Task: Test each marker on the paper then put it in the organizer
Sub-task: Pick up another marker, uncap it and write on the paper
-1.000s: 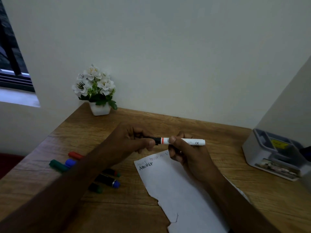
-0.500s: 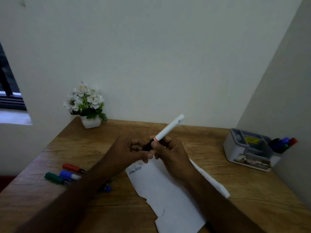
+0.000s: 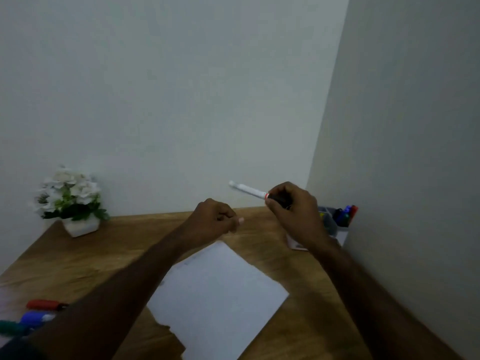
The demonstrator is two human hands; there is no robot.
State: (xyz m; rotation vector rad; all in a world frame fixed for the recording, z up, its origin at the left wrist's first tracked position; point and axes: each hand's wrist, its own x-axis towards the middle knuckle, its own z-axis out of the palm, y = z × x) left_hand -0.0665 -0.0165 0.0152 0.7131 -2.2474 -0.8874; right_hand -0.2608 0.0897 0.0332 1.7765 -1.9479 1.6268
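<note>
While the right hand (image 3: pixel 291 203) curls its fingers round the capped black end of the white marker (image 3: pixel 248 190), the barrel juts out to the left, above the far edge of the table (image 3: pixel 259 229), just left of the organizer (image 3: pixel 335 224). The left hand (image 3: pixel 215 222) hovers loosely curled over the paper (image 3: pixel 220 294), gripping nothing that shows. Light, stiff and smooth, the marker probably needs only a light pinch at mid-barrel; untested markers (image 3: pixel 39 311) lie near left.
</note>
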